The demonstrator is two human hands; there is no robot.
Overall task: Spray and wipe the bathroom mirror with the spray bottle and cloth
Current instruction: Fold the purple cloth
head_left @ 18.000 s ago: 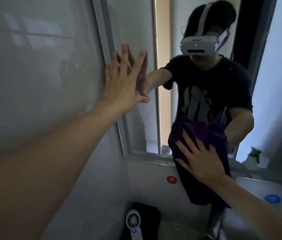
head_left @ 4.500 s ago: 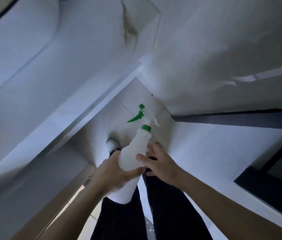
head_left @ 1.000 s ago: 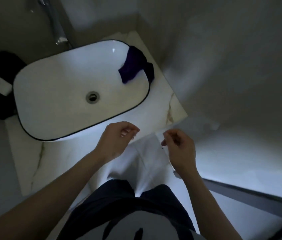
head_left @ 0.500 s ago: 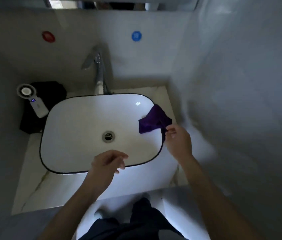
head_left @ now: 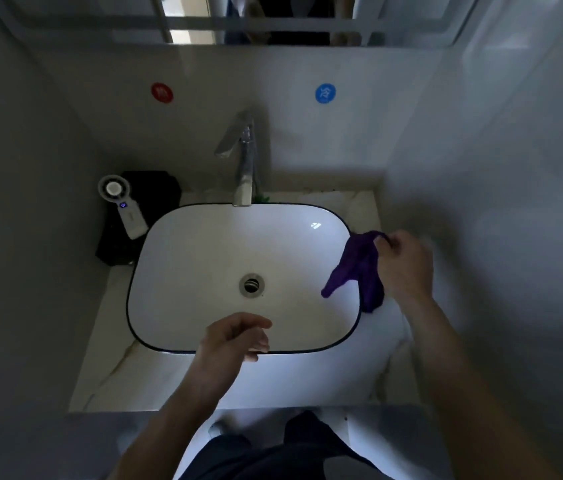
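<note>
Cloth is dangling over the right rim of the sink, its top corner being pinched by the right hand. Left hand is hovering over the near rim, loosely curled, holding nothing, well apart from the cloth. Mirror is showing only as a strip above the tap; the bottle is out of view. Wiping is probably lying ahead; whether spraying is done cannot be told.

A small bathroom: a white basin sits on a pale stone desk, with a chrome tap at its far side and a mirror on the far wall above.
</note>
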